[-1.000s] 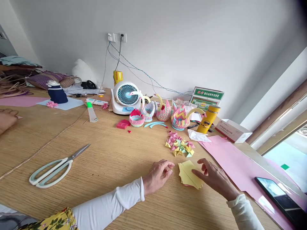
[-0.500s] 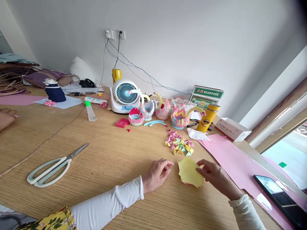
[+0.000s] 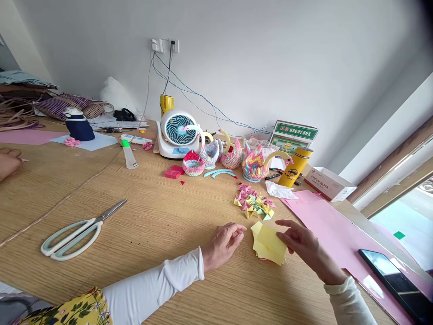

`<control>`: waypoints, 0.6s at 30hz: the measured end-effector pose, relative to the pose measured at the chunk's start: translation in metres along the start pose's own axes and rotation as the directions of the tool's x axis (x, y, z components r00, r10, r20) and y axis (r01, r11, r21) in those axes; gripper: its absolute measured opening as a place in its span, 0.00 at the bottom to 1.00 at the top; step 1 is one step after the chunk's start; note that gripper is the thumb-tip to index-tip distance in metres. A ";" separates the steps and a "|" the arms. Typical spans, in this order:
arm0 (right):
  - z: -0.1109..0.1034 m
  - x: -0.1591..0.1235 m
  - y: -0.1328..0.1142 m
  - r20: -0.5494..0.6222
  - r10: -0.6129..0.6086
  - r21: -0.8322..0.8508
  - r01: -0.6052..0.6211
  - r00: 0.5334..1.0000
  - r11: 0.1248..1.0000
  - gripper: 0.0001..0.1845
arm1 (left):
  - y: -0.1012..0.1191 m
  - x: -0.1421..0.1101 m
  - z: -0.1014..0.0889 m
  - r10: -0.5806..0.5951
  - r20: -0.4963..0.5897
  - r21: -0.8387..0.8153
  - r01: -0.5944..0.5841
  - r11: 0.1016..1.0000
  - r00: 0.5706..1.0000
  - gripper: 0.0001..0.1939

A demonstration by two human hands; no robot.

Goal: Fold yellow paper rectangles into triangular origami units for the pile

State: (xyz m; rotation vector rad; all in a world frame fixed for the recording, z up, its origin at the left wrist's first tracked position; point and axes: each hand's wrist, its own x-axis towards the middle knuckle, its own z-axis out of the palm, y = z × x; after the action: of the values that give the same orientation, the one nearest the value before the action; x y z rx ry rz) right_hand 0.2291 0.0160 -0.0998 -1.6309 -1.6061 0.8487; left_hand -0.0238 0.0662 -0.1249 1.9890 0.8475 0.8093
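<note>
A stack of yellow square paper sheets (image 3: 262, 250) lies before me, with pinkish edges showing underneath. My right hand (image 3: 301, 246) is at the right side of the stack and pinches the edge of the top yellow sheet (image 3: 273, 239), its index finger stretched out above. Just left of the stack, my left hand (image 3: 225, 243) rests on the table, fingers loosely curled, thumb apart, holding nothing. Beyond the stack sits a heap of folded paper pieces (image 3: 253, 201) in pink, yellow and green.
White-handled scissors (image 3: 76, 234) lie at left. Folded-paper swans (image 3: 255, 164) stand by a small fan (image 3: 179, 131) and a yellow bottle (image 3: 296, 167). A phone (image 3: 395, 280) rests on pink paper (image 3: 324, 230) at right. Another person's hand (image 3: 8, 162) shows at far left.
The top yellow sheet has turned and shifted on the stack under my right hand, showing more of the sheet beneath. My left hand has stayed in place.
</note>
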 end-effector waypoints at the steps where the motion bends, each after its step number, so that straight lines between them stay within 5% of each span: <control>1: 0.002 -0.001 -0.007 0.032 -0.030 0.032 0.029 0.999 0.999 0.24 | 0.001 0.001 -0.001 -0.032 0.010 -0.064 0.032 0.997 0.999 0.16; 4: 0.013 -0.001 -0.030 0.124 -0.128 0.101 0.116 0.984 0.988 0.23 | 0.001 0.005 -0.002 -0.069 0.078 -0.310 0.090 0.947 0.995 0.23; 8: 0.033 0.003 -0.050 0.069 -0.161 0.167 0.147 0.985 0.975 0.22 | -0.004 0.008 -0.003 -0.049 0.116 -0.549 0.105 0.829 0.992 0.19; 13: 0.056 0.010 -0.046 0.161 -0.107 0.357 0.043 0.981 0.933 0.17 | -0.006 0.007 -0.010 -0.097 -0.005 -0.585 0.076 0.807 0.995 0.16; 18: 0.066 0.010 -0.044 0.127 -0.094 0.456 0.026 0.987 0.890 0.14 | -0.004 0.006 -0.016 -0.049 0.028 -0.607 0.056 0.793 0.998 0.16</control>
State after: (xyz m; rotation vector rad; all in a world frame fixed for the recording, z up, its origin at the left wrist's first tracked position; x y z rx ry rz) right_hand 0.1503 0.0279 -0.0995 -1.2043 -1.4070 1.2289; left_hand -0.0342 0.0796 -0.1198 1.3851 0.5341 0.8998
